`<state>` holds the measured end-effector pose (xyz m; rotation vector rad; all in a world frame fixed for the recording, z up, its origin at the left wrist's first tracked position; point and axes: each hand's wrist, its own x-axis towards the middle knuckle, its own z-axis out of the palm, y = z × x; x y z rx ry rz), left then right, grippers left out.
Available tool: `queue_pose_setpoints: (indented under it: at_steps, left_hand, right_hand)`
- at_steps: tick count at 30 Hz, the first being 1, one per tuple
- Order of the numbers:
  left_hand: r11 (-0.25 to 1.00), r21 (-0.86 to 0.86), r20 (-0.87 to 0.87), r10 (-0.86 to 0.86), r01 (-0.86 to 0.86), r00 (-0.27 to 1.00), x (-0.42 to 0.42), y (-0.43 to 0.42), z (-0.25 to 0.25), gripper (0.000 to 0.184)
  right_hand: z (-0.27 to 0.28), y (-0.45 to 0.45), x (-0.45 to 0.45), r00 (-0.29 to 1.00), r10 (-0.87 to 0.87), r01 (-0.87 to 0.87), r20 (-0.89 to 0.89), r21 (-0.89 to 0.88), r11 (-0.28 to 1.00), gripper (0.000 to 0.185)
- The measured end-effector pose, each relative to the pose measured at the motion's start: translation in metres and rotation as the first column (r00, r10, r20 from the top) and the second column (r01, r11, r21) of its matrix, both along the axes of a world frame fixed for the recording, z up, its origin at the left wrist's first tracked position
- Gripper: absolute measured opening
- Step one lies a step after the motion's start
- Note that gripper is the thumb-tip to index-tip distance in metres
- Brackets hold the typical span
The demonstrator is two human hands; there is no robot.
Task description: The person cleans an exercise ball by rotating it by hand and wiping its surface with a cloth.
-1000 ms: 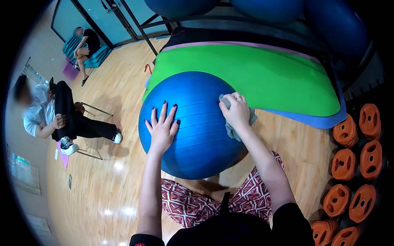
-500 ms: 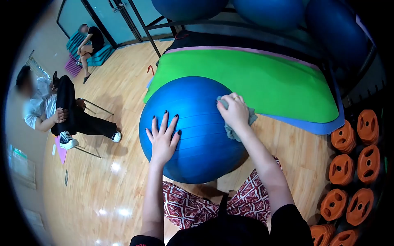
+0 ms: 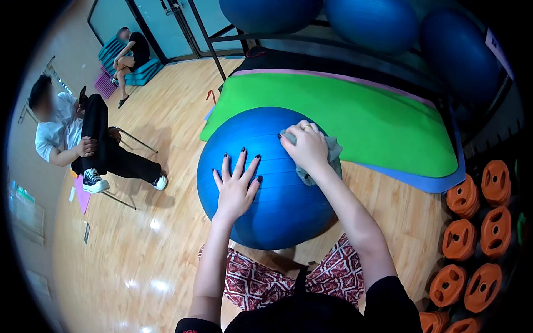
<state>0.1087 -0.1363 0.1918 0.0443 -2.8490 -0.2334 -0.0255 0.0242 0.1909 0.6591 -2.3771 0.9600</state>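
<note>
A large blue exercise ball [image 3: 261,216] rests on the wooden floor in front of me, close to my legs. On its left side my left hand [image 3: 235,191] lies flat with the fingers spread, holding nothing. My right hand [image 3: 308,149] is closed on a grey-green cloth [image 3: 333,151] and presses it against the ball's upper right side. Part of the cloth is hidden under the hand and wrist.
Behind the ball lie stacked mats, a green mat [image 3: 333,114] on top. A rack [image 3: 225,39] holds several more blue balls [image 3: 372,22]. Orange weight plates [image 3: 459,238] stand at the right. One person [image 3: 94,133] sits on a chair at left, another [image 3: 133,53] farther back.
My right hand and the cloth have shifted slightly left and up over the ball. My left hand stays spread on it. The view has shifted a little.
</note>
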Motion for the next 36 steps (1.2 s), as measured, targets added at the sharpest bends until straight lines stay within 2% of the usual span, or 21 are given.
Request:
queue_pose_setpoints:
  at_steps: [6,9,11,13,15,16,17,19,20,21,23,24,26,29,31,33,36]
  left_hand:
    - [0.999,-0.049,0.005,0.000,0.000,1.000,-0.023,0.006,0.004,0.046]
    - [0.997,-0.078,-0.001,-0.004,0.004,1.000,-0.039,0.009,0.003,0.046]
    - [0.992,-0.124,-0.046,-0.008,0.002,0.999,-0.051,0.015,-0.001,0.045]
    - [0.991,-0.130,-0.080,-0.026,0.015,0.996,-0.064,0.022,-0.006,0.044]
    - [0.989,-0.143,-0.093,-0.048,0.034,0.995,-0.072,0.031,-0.005,0.043]
    - [0.992,-0.114,-0.085,-0.057,0.048,0.995,-0.074,0.034,-0.005,0.042]
    - [0.993,-0.110,-0.074,-0.047,0.039,0.996,-0.075,0.036,-0.008,0.042]
    - [0.987,-0.063,-0.056,-0.152,0.148,0.987,-0.082,0.037,-0.006,0.041]
    - [0.981,0.062,0.020,-0.188,0.186,0.982,-0.085,0.035,-0.002,0.041]
    - [0.950,0.219,0.026,-0.234,0.223,0.972,-0.089,0.034,0.002,0.040]
    - [0.817,0.511,0.000,-0.312,0.268,0.950,-0.099,0.030,0.004,0.042]
    - [0.807,0.527,0.028,-0.329,0.266,0.944,-0.101,0.032,0.009,0.044]
    - [0.782,0.566,0.058,-0.355,0.262,0.933,-0.107,0.036,0.013,0.049]
    - [0.840,0.494,0.090,-0.308,0.226,0.947,-0.109,0.035,0.010,0.051]
    - [0.857,0.452,0.084,-0.316,0.247,0.945,-0.109,0.023,0.006,0.052]
    - [0.871,0.447,0.075,-0.263,0.204,0.962,-0.106,0.007,0.005,0.052]
    - [0.931,0.342,0.058,-0.155,0.126,0.986,-0.100,-0.004,0.000,0.048]
  right_hand:
    - [-0.011,0.012,0.006,0.999,-0.033,0.033,-0.002,-0.006,0.999,0.020]
    - [-0.017,0.017,0.030,0.990,-0.041,0.039,-0.132,-0.018,0.999,0.015]
    - [-0.018,0.014,0.047,0.993,-0.013,0.009,-0.121,-0.030,1.000,0.014]
    - [-0.020,0.011,0.055,0.979,0.002,0.005,-0.205,0.034,0.999,0.014]
    - [-0.028,0.010,0.051,0.972,0.044,-0.053,-0.229,-0.033,0.998,0.014]
    - [-0.028,0.018,0.052,0.970,0.000,0.004,-0.241,0.017,1.000,0.014]
    - [-0.031,0.021,0.048,0.971,-0.025,0.013,-0.237,-0.053,0.999,0.013]
    - [-0.030,0.033,0.044,0.969,-0.054,0.048,-0.241,-0.031,0.998,0.011]
    - [-0.031,0.038,0.042,0.967,-0.080,0.069,-0.242,-0.055,0.996,0.010]
    - [-0.042,0.045,0.033,0.965,-0.062,0.041,-0.255,-0.087,0.995,0.010]
    - [-0.056,0.055,0.022,0.948,-0.067,0.057,-0.311,-0.042,0.997,0.009]
    - [-0.051,0.057,0.022,0.944,-0.070,0.066,-0.324,-0.024,0.998,0.009]
    - [-0.041,0.056,0.025,0.944,-0.220,0.185,-0.246,-0.155,0.970,0.008]
    - [-0.038,0.050,0.035,0.945,-0.262,0.241,-0.197,-0.127,0.962,0.008]
    - [-0.045,0.050,0.038,0.954,-0.233,0.215,-0.188,-0.113,0.970,0.007]
    - [-0.054,0.054,0.043,0.972,-0.167,0.146,-0.168,-0.128,0.981,0.007]
    - [-0.062,0.050,0.050,0.968,-0.211,0.187,-0.134,-0.168,0.968,0.010]
